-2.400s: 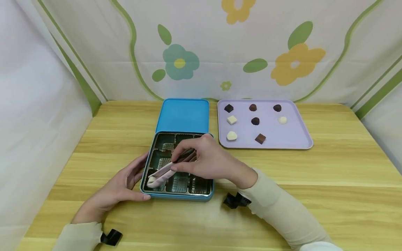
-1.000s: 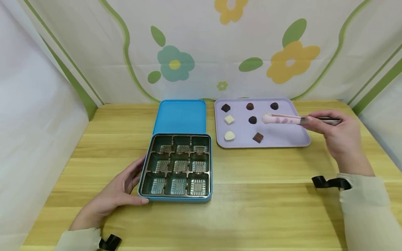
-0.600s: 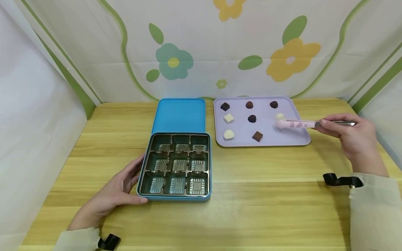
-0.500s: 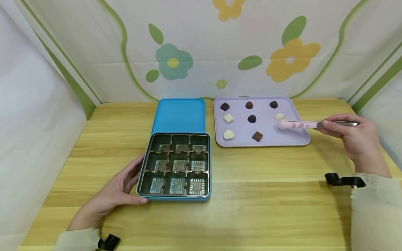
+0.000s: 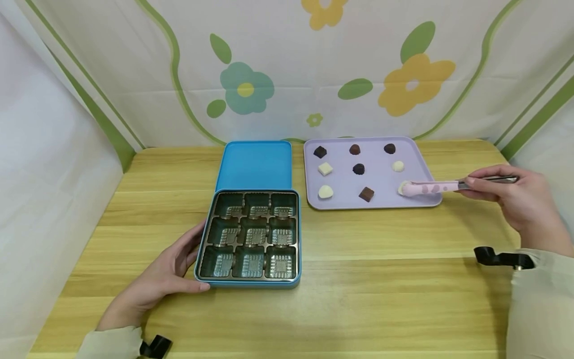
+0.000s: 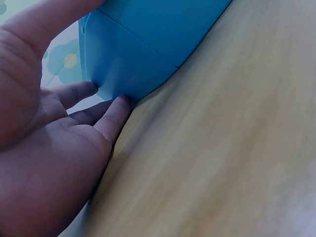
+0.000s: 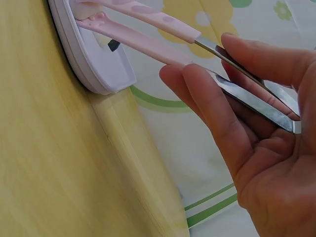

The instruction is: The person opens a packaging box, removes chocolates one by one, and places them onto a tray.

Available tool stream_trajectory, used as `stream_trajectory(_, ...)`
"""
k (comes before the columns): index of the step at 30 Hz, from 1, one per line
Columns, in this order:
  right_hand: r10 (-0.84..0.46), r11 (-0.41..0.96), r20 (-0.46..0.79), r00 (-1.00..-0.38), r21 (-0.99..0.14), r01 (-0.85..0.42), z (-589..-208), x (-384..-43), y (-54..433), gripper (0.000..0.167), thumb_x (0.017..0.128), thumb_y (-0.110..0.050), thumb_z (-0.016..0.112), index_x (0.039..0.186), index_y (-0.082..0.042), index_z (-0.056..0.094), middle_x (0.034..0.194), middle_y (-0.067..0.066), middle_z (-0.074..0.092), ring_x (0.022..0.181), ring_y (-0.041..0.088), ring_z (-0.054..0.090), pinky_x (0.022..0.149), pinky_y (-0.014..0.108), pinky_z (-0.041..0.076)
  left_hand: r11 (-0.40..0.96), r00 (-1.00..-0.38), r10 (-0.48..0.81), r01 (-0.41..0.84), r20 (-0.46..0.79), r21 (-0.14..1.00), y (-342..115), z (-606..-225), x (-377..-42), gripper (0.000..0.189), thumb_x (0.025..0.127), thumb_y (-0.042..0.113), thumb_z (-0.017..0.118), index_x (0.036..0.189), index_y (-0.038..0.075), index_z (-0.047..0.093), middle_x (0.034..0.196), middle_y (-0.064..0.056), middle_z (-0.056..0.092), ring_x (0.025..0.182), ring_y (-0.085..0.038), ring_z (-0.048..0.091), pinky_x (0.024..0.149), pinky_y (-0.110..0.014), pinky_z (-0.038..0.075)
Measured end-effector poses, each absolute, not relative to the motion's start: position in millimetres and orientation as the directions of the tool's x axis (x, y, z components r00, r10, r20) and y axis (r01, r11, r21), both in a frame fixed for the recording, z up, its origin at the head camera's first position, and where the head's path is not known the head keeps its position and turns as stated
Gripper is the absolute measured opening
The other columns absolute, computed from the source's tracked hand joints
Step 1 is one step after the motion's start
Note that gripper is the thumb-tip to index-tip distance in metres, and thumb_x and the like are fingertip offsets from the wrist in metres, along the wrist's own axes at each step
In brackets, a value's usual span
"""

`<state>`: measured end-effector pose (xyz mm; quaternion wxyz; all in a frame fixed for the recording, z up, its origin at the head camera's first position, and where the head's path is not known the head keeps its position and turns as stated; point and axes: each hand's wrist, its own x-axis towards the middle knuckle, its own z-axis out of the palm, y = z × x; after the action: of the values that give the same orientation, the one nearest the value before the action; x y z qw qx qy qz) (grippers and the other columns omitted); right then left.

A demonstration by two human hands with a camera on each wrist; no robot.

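Note:
My right hand [image 5: 522, 194] pinches a pair of tongs [image 7: 143, 42] with pink, paw-shaped silicone tips and metal handles. At the tips, low over the right front part of a lilac tray [image 5: 341, 203], is a white chocolate [image 5: 401, 188], partly hidden by the near tip. Beside a blue square tin [image 5: 251, 284], my left hand [image 5: 168, 276] has its thumb at the front left corner. In the left wrist view its fingers [image 6: 114, 118] lie extended against the tin's side [image 6: 133, 59]. Inside the tin, a dark insert [image 5: 256, 233] shows several bare compartments.
Several dark, brown and white chocolates lie spaced out on the tray, among them a white one [image 5: 398, 166] behind the tongs and a brown square one [image 5: 366, 194]. The tin's blue lid [image 5: 254, 164] lies flat behind it. A flowered cloth [image 5: 287, 65] hangs behind the table.
The tongs have carried the white chocolate from the tin's front left compartment to the tray, then shifted right and toward me. The left hand has stayed at the tin.

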<state>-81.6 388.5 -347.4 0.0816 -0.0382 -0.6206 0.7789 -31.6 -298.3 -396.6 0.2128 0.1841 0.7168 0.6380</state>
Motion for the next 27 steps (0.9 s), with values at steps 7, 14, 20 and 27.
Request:
stream_trajectory(7, 0.250, -0.250, 0.028, -0.968, -0.964, -0.093, -345.6, -77.4, 395.8, 0.018, 0.091, 0.025, 0.066, 0.099, 0.014, 0.078, 0.088, 0.018, 0.082, 0.075, 0.029, 0.082, 0.071, 0.036, 0.066, 0.120, -0.842, 0.534, -0.017, -0.079, 0.993, -298.1, -395.8, -31.7, 0.118, 0.082, -0.008, 0.086, 0.174, 0.016, 0.016, 0.175, -0.029, 0.016, 0.143, 0.000, 0.049, 0.112, -0.012, 0.045)
stream_trajectory(14, 0.273, -0.281, 0.030, -0.961, -0.953, -0.110, -346.9, -76.2, 394.1, 0.018, 0.089, 0.027, 0.066, 0.097, 0.016, 0.077, 0.088, 0.019, 0.082, 0.075, 0.030, 0.082, 0.070, 0.038, 0.066, 0.115, -0.840, 0.538, -0.014, -0.074, 0.993, -298.7, -395.4, -32.4, 0.119, 0.082, -0.009, 0.086, 0.175, 0.016, 0.015, 0.175, -0.031, 0.014, 0.144, -0.001, 0.049, 0.112, -0.012, 0.046)
stream_trajectory(20, 0.254, -0.242, 0.003, -0.967, -0.968, -0.066, -346.1, -80.2, 388.8, 0.014, 0.090, 0.021, 0.072, 0.099, 0.012, 0.079, 0.088, 0.018, 0.083, 0.075, 0.029, 0.082, 0.070, 0.036, 0.066, 0.116, -0.841, 0.535, -0.023, -0.081, 0.993, -298.0, -395.9, -31.6, 0.119, 0.082, -0.009, 0.086, 0.175, 0.016, 0.015, 0.175, -0.030, 0.014, 0.143, 0.000, 0.049, 0.111, -0.013, 0.047)
stream_trajectory(27, 0.251, -0.210, -0.012, -0.968, -0.977, -0.043, -345.7, -81.1, 389.9, 0.015, 0.092, 0.018, 0.071, 0.101, 0.009, 0.080, 0.089, 0.015, 0.083, 0.076, 0.027, 0.083, 0.071, 0.034, 0.066, 0.116, -0.842, 0.534, -0.019, -0.079, 0.993, -297.9, -396.7, -31.6, 0.119, 0.082, -0.009, 0.086, 0.175, 0.017, 0.016, 0.175, -0.029, 0.016, 0.143, -0.002, 0.050, 0.111, -0.014, 0.047)
